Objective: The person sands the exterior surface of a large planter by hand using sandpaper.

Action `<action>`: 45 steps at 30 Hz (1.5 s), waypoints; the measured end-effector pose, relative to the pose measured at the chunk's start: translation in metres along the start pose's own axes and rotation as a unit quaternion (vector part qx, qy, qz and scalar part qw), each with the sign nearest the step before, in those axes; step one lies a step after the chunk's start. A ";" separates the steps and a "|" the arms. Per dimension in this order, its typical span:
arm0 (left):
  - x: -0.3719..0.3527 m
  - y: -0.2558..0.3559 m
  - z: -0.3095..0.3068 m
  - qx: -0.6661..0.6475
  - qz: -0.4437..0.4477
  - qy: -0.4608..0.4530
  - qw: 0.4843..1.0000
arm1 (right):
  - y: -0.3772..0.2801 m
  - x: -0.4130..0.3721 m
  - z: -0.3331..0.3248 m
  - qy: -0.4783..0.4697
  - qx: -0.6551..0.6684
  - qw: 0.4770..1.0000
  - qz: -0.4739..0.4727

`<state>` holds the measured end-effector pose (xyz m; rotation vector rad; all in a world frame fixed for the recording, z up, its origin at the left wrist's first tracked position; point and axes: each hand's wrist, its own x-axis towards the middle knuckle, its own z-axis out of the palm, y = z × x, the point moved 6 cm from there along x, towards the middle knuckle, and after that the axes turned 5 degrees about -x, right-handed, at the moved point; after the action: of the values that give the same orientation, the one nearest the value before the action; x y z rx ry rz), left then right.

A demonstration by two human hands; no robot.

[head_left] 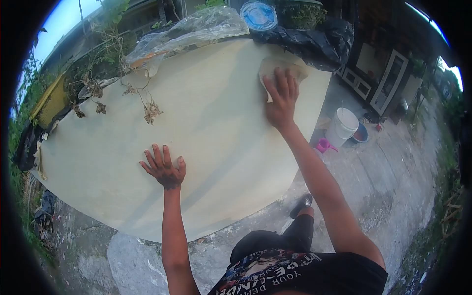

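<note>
Right hand (pixel 281 101) is spread flat, pressing a cloth (pixel 275 69) onto the far end of the pale sheet (pixel 216 137); cloth sits under the fingertips. Left hand (pixel 164 169) rests open on the sheet, gripping nothing.

cloth (pixel 273 66) partly under right hand (pixel 281 101), torso (pixel 300 275) cut off

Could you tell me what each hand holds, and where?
Right hand presses flat on the middle of a pale cloth; left hand lies open on the cream sheet, gripping nothing.
</note>
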<state>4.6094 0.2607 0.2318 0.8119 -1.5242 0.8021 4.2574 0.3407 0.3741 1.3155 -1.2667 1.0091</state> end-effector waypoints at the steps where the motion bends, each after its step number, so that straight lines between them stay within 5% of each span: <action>1: 0.001 0.000 0.000 0.017 0.006 -0.003 1.000 | 0.027 -0.002 -0.004 0.070 0.024 0.995 0.063; 5: -0.004 0.007 0.006 0.051 0.025 -0.029 0.998 | 0.088 -0.080 0.008 0.178 0.101 0.940 0.275; 11: -0.007 0.011 0.008 0.049 0.020 -0.022 0.998 | 0.052 -0.138 0.011 0.054 0.045 0.985 0.155; 17: -0.007 0.007 0.006 0.050 0.019 -0.024 0.998 | 0.074 -0.050 0.014 0.182 0.141 0.928 0.293; 20: 0.000 0.006 0.011 0.046 0.021 -0.028 0.998 | -0.027 -0.049 0.022 0.082 0.134 0.972 0.176; 23: -0.006 0.003 0.006 0.038 0.029 -0.041 0.998 | -0.107 -0.125 0.039 -0.101 0.088 0.975 -0.177; 26: -0.006 0.005 0.006 0.046 0.033 -0.029 0.998 | -0.056 -0.144 0.029 -0.156 0.082 0.982 -0.073; 30: -0.003 0.008 0.005 0.041 0.023 -0.006 0.999 | 0.060 -0.070 0.007 0.081 0.144 0.956 0.245; 33: -0.006 0.006 0.005 0.038 0.017 -0.006 0.999 | 0.058 -0.019 0.003 0.163 0.187 0.919 0.306; 37: -0.006 0.004 0.003 0.034 0.032 -0.017 0.999 | -0.121 -0.006 0.009 -0.063 0.169 0.982 0.065; 39: -0.008 0.004 0.006 0.049 0.018 -0.015 0.999 | -0.192 -0.047 0.039 -0.159 0.210 0.943 -0.203; 43: -0.008 0.006 0.002 0.028 0.045 -0.029 0.998 | -0.119 -0.021 0.028 -0.072 0.070 0.983 -0.151; 45: -0.006 0.006 0.006 0.039 0.036 -0.010 0.999 | -0.042 -0.002 0.016 -0.019 0.055 0.998 -0.027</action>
<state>4.6020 0.2590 0.2247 0.8281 -1.5556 0.9126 4.2978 0.3230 0.3650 1.4524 -1.2131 1.0328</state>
